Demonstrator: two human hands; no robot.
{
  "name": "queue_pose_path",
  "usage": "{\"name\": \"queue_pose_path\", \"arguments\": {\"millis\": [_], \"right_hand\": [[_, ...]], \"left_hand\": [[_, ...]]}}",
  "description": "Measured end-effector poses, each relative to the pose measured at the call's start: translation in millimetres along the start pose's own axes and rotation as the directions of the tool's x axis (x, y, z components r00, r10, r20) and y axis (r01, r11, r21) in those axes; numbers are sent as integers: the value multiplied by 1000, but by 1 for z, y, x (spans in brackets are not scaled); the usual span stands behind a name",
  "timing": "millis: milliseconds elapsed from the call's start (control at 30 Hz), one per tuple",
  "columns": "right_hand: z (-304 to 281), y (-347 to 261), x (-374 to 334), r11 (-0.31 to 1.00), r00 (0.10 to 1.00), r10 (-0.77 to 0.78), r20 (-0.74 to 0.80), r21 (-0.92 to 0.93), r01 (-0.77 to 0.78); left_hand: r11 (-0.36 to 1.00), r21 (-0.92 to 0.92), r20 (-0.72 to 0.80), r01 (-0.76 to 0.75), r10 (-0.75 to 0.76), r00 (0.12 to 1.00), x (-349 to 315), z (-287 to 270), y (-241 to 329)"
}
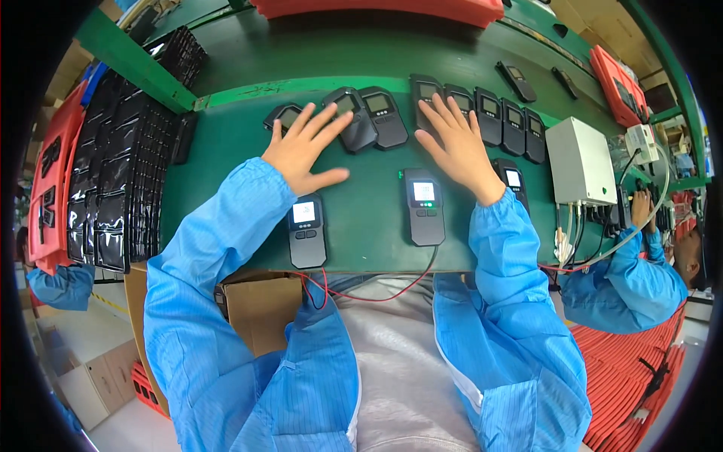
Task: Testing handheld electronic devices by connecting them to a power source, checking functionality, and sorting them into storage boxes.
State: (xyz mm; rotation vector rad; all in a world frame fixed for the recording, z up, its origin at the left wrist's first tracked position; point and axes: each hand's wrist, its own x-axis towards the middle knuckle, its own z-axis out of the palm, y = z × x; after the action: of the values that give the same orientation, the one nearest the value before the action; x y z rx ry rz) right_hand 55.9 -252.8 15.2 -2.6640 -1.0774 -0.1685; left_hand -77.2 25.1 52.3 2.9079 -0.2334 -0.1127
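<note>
- Left hand (305,151): fingers spread, grasping nothing visible; fingertips overlap the 3 dark handheld meters (389,129) near the green worktop (361,218)'s rear edge; contact cannot be told.
- Right hand (461,154): likewise spread and unladen, above the row of 5 meters (489,120) along that edge.
- Cabled meters (426,224): 2, screens lit, near the front edge.
- Handling (judged): grip casings by their sides, clear of screens; keep the leads (376,300) slack.
</note>
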Motion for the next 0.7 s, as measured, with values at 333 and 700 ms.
{"name": "queue_pose_path", "arguments": {"millis": [333, 700], "right_hand": [[-59, -40, -44, 955, 975, 213, 62, 197, -221], [-34, -86, -87, 824, 955, 178, 236, 495, -276]], "left_hand": [[975, 146, 57, 166, -175, 983, 8, 21, 5], [972, 68, -101, -224, 230, 968, 31, 19, -1]]}}
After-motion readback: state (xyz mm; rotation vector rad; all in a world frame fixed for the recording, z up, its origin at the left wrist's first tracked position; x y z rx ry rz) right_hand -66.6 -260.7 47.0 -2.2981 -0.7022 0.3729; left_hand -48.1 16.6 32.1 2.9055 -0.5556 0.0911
